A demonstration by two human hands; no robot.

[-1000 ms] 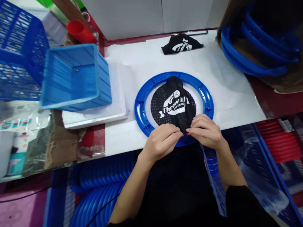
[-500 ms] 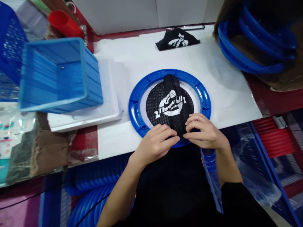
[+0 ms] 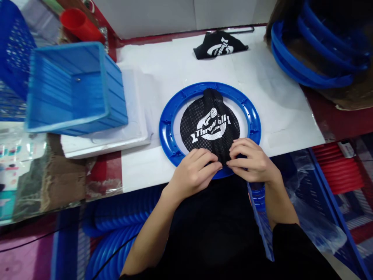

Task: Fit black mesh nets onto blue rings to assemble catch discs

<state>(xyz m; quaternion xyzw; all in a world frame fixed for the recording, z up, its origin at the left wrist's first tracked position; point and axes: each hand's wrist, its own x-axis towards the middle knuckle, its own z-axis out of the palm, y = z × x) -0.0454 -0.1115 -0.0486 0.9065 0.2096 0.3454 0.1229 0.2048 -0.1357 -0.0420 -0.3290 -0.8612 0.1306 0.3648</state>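
A blue plastic ring [image 3: 167, 134] lies on the white table top in front of me. Across its opening is a round piece of black mesh fabric [image 3: 192, 116] with a white printed logo, ridged with a fold from top to bottom. At the near edge of the ring, my left hand [image 3: 196, 169] pinches the fabric's edge with curled fingers. Just right of it, my right hand [image 3: 249, 160] also has its fingers closed on the mesh edge. The fingertips nearly meet, and they hide the near part of the ring.
A second black mesh piece [image 3: 220, 46] lies crumpled at the back. At left, a blue bin [image 3: 116, 93] rests on a white slab [image 3: 136, 136]. A box with blue rings [image 3: 309, 74] stands at right. Stacked blue rings [image 3: 122, 233] and red rings [image 3: 338, 167] sit below the table.
Both hands stay at the ring's near edge, with only a slight shift of the fingers. The whole view has moved a little; ring and fabric lie as before.
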